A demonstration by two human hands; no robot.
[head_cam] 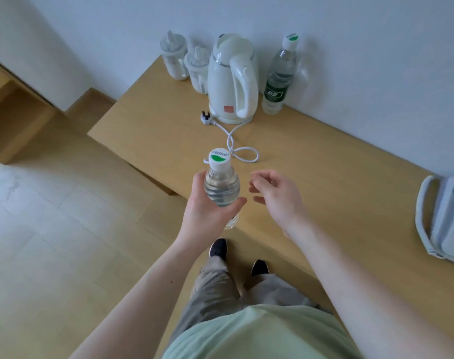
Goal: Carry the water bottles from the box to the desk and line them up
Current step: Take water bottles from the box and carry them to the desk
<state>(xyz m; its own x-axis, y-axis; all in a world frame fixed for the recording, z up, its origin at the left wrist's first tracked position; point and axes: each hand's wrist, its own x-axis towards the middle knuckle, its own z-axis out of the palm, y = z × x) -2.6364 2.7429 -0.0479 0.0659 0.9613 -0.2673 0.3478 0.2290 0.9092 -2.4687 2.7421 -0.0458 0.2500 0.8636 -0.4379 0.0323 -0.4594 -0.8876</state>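
Note:
My left hand [210, 203] grips a clear water bottle [222, 183] with a white cap marked in green, holding it upright over the near edge of the wooden desk [324, 177]. My right hand [275, 195] hovers just to the right of the bottle, fingers loosely curled and holding nothing. A second water bottle [279, 76] with a dark green label stands upright at the back of the desk against the wall, right of the kettle. The box is out of view.
A white electric kettle [232, 81] stands at the back of the desk, its cord and plug [236, 143] trailing forward. Two clear lidded cups [184, 60] stand left of it. A pale blue bag [443, 218] lies at the desk's right end.

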